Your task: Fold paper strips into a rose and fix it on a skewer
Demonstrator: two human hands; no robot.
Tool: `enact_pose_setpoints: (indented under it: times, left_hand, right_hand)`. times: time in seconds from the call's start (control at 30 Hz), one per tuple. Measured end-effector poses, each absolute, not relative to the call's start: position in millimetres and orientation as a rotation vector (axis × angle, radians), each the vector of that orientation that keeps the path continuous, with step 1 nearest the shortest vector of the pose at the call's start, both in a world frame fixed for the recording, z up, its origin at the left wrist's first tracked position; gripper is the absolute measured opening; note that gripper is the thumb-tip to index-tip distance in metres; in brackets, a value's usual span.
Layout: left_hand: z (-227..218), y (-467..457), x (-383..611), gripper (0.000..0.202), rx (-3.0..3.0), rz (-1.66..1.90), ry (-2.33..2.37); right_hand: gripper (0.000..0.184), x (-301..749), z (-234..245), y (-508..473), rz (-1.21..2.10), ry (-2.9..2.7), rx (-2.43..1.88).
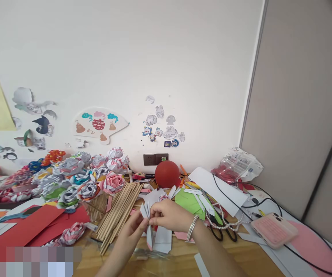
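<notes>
Between my two hands is a folded strip of white paper [150,237] with a pinkish lower tip, its layers fanned at the top. My left hand [133,227] pinches it from the left with thumb and fingers. From the right, my right hand [166,216], with silver bracelets at the wrist, pinches its upper part; the fingertips of both hands nearly meet. Beneath them lies a piece of white paper [163,242] on the wooden table [183,263]. Close to my left hand, a bundle of thin wooden sticks [118,213] lies slanted.
Many folded paper flowers [76,173] crowd the left side, near red paper sheets [30,223]. A red balloon [167,174] sits by the wall. Green paper [190,202], black-handled scissors [226,231], a bead string [226,221] and a pink phone [274,230] with a black cable lie right.
</notes>
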State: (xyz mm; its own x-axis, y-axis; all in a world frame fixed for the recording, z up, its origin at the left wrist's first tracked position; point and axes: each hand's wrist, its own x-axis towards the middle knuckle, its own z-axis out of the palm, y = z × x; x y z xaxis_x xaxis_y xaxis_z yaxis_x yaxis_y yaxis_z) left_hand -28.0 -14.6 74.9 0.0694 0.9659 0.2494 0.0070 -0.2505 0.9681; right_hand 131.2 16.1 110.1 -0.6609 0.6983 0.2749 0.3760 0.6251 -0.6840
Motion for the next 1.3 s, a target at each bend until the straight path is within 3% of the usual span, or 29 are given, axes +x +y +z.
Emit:
enact_pose_setpoints:
  times: [0.1,0.17,0.33,0.4,0.47,0.53,0.67,0.9,1.07,1.13,1.3]
  left_hand:
    - [66,-6,-31,0.048,1.399,1.349,1.018]
    - [60,-1,-33,0.047,1.374,1.386,1.062]
    - [59,1,-35,0.043,1.389,1.433,1.208]
    - [61,0,-33,0.043,1.389,1.418,1.228]
    - [62,-1,-31,0.044,1.373,1.417,1.240]
    - [61,-1,-31,0.044,1.357,1.425,1.258]
    - [56,1,-33,0.044,1.351,1.431,1.274]
    - [57,3,-35,0.050,1.338,1.461,1.265]
    - [55,3,-35,0.049,1.324,1.438,1.276]
    - [56,3,-35,0.050,1.321,1.442,1.282]
    - [61,0,-32,0.050,1.351,1.463,1.292]
  right_hand:
    - [0.009,144,122,15,0.563,-2.299,-0.971]
    - [0.015,167,127,15,0.244,-2.181,-1.406]
    - [0.011,245,97,6,0.217,-1.946,-2.058]
    - [0.022,263,76,0,0.202,-1.896,-2.197]
    - [0.027,271,59,-4,0.146,-1.878,-2.225]
    - [0.013,274,49,-3,0.120,-1.871,-2.204]
    - [0.029,292,48,3,0.020,-1.746,-2.177]
    - [0.032,334,59,-13,-0.338,-1.313,-2.266]
    - [0.042,297,56,-10,-0.229,-1.754,-1.969]
    - [0.036,279,51,-7,-0.020,-2.006,-1.812]
    - [0.015,268,40,-4,0.006,-1.928,-2.054]
